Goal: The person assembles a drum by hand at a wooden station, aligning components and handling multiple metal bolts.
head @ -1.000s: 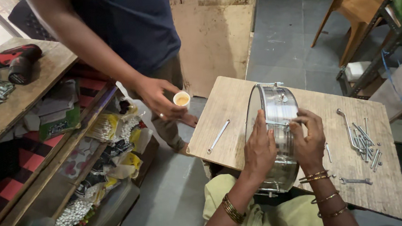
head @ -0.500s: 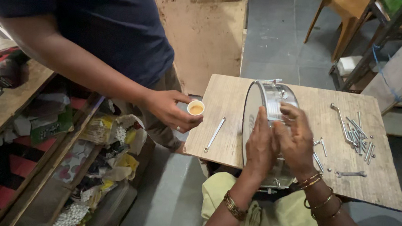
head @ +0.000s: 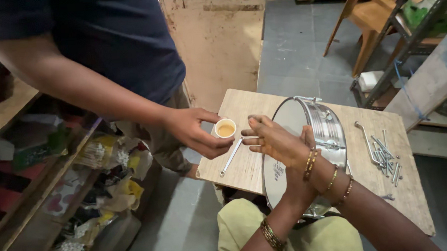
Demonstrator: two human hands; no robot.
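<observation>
A small paper cup (head: 225, 128) of tea-coloured drink sits pinched in a standing co-worker's hand (head: 195, 132), held over the near-left corner of the wooden table (head: 247, 168). The right hand (head: 273, 138) reaches toward it — fingers spread flat, just short of the rim, holding nothing. The left hand (head: 302, 180) is mostly hidden behind it against the steel drum (head: 322, 130); I cannot tell its grip.
</observation>
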